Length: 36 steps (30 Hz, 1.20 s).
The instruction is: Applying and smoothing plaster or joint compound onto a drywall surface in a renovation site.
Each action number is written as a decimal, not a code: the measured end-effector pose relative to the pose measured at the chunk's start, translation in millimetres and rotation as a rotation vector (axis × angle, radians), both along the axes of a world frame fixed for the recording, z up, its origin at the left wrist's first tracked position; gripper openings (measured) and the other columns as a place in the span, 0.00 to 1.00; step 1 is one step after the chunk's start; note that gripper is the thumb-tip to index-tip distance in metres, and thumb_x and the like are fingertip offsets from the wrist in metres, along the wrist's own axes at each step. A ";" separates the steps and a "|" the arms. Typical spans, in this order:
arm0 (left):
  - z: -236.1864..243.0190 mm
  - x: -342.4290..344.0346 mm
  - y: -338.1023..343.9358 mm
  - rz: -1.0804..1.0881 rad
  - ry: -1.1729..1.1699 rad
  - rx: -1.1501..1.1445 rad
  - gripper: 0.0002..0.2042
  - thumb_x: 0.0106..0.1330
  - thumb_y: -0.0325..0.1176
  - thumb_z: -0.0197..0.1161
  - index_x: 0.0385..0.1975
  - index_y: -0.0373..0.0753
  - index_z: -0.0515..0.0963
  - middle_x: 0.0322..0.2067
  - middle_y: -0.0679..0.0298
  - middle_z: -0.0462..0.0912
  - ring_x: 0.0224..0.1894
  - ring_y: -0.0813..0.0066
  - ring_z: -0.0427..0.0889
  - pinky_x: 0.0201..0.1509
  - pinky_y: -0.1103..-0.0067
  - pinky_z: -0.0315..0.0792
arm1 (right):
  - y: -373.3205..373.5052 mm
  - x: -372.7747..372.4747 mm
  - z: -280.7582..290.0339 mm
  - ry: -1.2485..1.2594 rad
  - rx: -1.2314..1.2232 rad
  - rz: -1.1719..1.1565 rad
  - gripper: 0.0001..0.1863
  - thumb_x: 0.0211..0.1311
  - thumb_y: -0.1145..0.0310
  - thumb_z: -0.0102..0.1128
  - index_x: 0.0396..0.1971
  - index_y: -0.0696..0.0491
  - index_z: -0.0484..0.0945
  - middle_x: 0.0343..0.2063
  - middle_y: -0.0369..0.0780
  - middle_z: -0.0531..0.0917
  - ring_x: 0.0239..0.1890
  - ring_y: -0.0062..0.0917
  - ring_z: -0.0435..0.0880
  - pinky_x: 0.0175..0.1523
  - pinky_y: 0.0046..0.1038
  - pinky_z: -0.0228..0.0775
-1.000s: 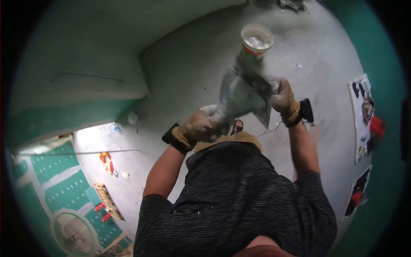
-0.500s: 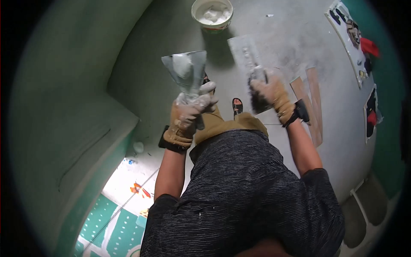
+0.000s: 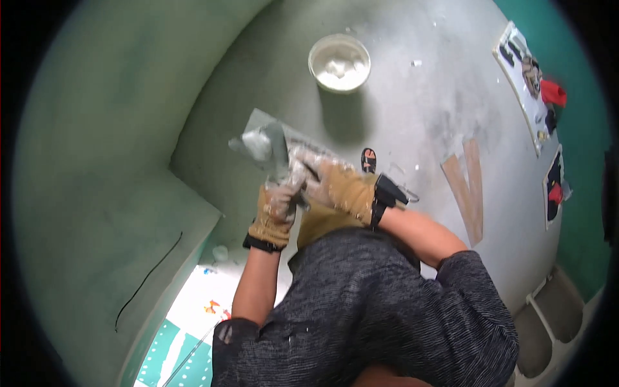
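In my gloved left hand point(image 3: 273, 213) is a wide putty knife point(image 3: 278, 151), its blade pointing up and away from me. A lump of white plaster point(image 3: 256, 144) sits on that blade. My gloved right hand point(image 3: 340, 185) is closed on a flat finishing trowel point(image 3: 259, 119), whose handle is mostly hidden by the glove. The trowel lies slantwise beyond the putty knife, and the two tools overlap; whether they touch, I cannot tell. Both gloves are tan and smeared with white. A bucket point(image 3: 314, 74) with white plaster in it stands on the floor beyond my hands.
Two wooden strips point(image 3: 473, 187) lie on the floor at the right. Beyond them are white boards point(image 3: 525, 103) with dark pieces and a red cloth point(image 3: 552, 93). A grey-green wall with a ledge point(image 3: 187, 193) runs along the left. Near the lower left is a brightly lit opening.
My right hand has swung left with the trowel, bringing it to the putty knife. The putty knife's blade has turned and is seen more edge-on. The bucket now appears lower in view.
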<state>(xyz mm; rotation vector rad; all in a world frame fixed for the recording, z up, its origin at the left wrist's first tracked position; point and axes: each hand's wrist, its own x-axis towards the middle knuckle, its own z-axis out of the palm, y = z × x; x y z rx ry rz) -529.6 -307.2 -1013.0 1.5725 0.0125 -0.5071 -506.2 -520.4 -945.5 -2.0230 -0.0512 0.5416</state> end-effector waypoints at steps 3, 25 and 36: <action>18.4 6.9 -28.2 0.104 0.091 0.123 0.14 0.72 0.29 0.60 0.54 0.33 0.79 0.50 0.62 0.85 0.47 0.74 0.84 0.50 0.78 0.78 | -15.5 -0.6 -12.9 -0.036 -0.017 0.096 0.27 0.68 0.53 0.52 0.65 0.45 0.72 0.46 0.54 0.84 0.48 0.51 0.84 0.55 0.42 0.77; -79.1 56.6 -48.8 1.117 0.383 -0.274 0.17 0.69 0.42 0.67 0.51 0.42 0.75 0.53 0.66 0.75 0.51 0.67 0.78 0.52 0.70 0.78 | -226.5 216.0 -638.1 1.120 0.617 -1.492 0.35 0.70 0.42 0.50 0.69 0.48 0.63 0.66 0.43 0.72 0.62 0.38 0.75 0.63 0.40 0.71; -93.1 57.8 -72.9 1.014 0.514 0.462 0.12 0.74 0.41 0.59 0.36 0.39 0.70 0.43 0.64 0.70 0.40 0.73 0.73 0.40 0.76 0.73 | -219.0 239.3 -675.7 0.898 1.070 -1.325 0.24 0.69 0.53 0.53 0.59 0.51 0.74 0.60 0.41 0.78 0.64 0.36 0.74 0.69 0.44 0.64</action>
